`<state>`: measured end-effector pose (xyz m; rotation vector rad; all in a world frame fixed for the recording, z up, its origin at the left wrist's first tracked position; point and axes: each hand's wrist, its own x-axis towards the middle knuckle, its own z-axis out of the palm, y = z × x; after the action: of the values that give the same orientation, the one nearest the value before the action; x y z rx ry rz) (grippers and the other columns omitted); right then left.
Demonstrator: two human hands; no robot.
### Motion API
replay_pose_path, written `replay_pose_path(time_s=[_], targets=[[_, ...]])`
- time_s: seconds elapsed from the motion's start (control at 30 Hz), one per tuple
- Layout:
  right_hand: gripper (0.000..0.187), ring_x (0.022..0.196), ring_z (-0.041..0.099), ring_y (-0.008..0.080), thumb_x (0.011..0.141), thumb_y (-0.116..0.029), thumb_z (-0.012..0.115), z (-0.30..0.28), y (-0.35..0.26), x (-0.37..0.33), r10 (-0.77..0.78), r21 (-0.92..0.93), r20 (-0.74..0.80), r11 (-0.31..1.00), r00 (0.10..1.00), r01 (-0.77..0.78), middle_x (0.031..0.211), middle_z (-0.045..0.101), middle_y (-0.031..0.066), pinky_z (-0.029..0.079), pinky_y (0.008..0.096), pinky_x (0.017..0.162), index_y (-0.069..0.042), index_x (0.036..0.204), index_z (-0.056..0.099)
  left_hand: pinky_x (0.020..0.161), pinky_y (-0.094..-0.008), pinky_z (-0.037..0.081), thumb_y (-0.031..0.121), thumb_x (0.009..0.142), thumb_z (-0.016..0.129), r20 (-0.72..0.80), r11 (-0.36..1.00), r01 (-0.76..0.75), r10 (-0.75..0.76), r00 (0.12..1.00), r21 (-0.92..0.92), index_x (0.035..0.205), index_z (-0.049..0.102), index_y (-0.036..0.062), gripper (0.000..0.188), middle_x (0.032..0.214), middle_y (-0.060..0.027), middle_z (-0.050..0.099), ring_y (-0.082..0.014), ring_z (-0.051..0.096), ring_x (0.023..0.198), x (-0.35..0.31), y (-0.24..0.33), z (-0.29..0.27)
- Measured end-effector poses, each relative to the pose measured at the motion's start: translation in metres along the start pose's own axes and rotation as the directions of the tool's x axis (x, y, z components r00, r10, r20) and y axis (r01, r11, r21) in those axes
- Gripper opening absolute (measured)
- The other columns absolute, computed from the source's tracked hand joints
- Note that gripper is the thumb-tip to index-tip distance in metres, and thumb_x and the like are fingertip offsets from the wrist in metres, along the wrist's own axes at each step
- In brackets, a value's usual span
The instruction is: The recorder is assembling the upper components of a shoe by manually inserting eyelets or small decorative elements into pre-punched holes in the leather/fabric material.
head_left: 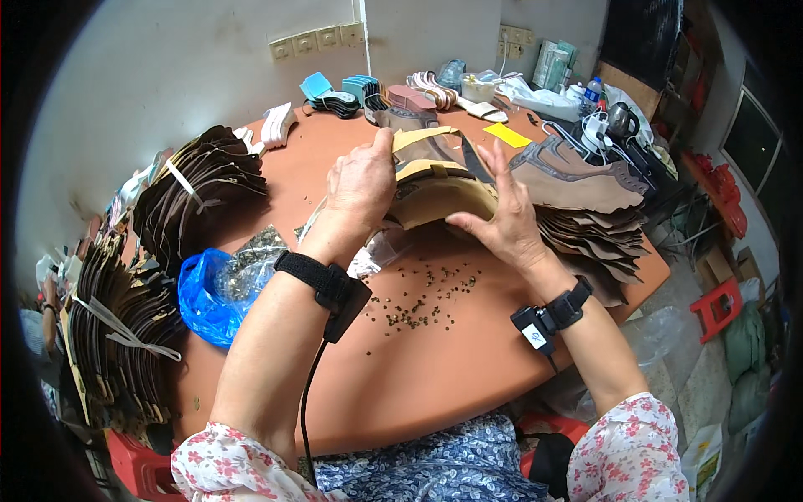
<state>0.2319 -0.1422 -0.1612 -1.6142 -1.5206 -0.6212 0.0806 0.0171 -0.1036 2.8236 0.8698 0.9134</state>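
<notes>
A curved tan and brown shoe upper (435,186) is raised over the far middle of the table, its pale yellowish inside facing me. My left hand (361,182) is closed on its left edge, with the fingertips hidden behind the bend. At the right edge, my right hand (512,219) has its thumb and fingers spread, close to the piece; whether it touches cannot be made out. Small brass-coloured metal bits, like eyelets or rivets (411,318), lie scattered below on the table. Black straps with small devices sit on both wrists.
More brown uppers are piled at right (590,226). Tied bundles of dark pieces (196,197) stand at left, beside a blue plastic bag (201,301) and a clear bag of metal bits (255,255). Soles, a bottle (592,94) and cables line the far edge of the orange-brown table (401,393).
</notes>
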Motion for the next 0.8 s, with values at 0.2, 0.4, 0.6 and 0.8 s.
replay_pose_path(time_s=[0.2, 0.4, 0.6, 0.8], targets=[[0.088, 0.107, 0.058, 0.0406, 0.074, -0.009, 0.075, 0.021, 0.018, -0.01, 0.162, -0.214, 0.183, 0.969, 0.97, -0.122, 0.122, 0.057, 0.0223, 0.048, 0.0481, 0.087, -0.01, 0.148, 0.026, 0.072, -0.0511, 0.052, 0.01, 0.087, 0.053, -0.064, 1.0, 0.015, -0.015, 0.998, -0.005, 0.101, 0.052, 0.0047, 0.016, 0.087, -0.0221, 0.067, -0.0411, 0.066, 0.083, 0.003, -0.006, 0.0], [0.041, 0.069, 0.068, 0.0274, 0.086, -0.004, 0.052, 0.028, 0.035, 0.008, -0.032, -0.531, 0.098, 0.843, 0.995, 0.08, 0.085, 0.065, 0.0089, 0.056, 0.0361, 0.054, -0.014, 0.126, 0.05, 0.075, -0.0495, 0.053, 0.01, 0.085, 0.053, -0.409, 0.991, 0.09, -0.122, 0.904, -0.098, 0.111, 0.055, 0.002, 0.027, 0.087, -0.025, 0.066, -0.0429, 0.065, 0.086, 0.015, -0.042, -0.041], [0.045, 0.069, 0.069, 0.0263, 0.086, -0.003, 0.051, 0.025, 0.032, 0.03, -0.11, -0.575, -0.039, 0.815, 0.993, 0.068, 0.092, 0.062, 0.01, 0.058, 0.0339, 0.056, -0.01, 0.13, 0.046, 0.055, -0.0343, 0.053, 0.011, 0.085, 0.056, -0.254, 0.507, 0.15, -0.639, 0.726, -0.849, 0.096, 0.061, -0.0051, 0.02, 0.081, -0.0155, 0.066, -0.0238, 0.068, 0.072, -0.02, -0.15, -0.122], [0.059, 0.108, 0.06, 0.0336, 0.087, -0.026, 0.062, 0.027, 0.018, 0.022, 0.299, -0.452, 0.467, 0.89, 0.832, -0.066, 0.119, 0.06, 0.0142, 0.046, 0.0484, 0.089, -0.012, 0.14, 0.04, 0.072, -0.0325, 0.057, 0.009, 0.089, 0.059, 0.147, 0.149, 0.235, -0.446, 0.883, -0.961, 0.103, 0.062, -0.009, 0.023, 0.097, -0.0157, 0.068, -0.02, 0.068, 0.078, -0.102, -0.114, -0.117]])
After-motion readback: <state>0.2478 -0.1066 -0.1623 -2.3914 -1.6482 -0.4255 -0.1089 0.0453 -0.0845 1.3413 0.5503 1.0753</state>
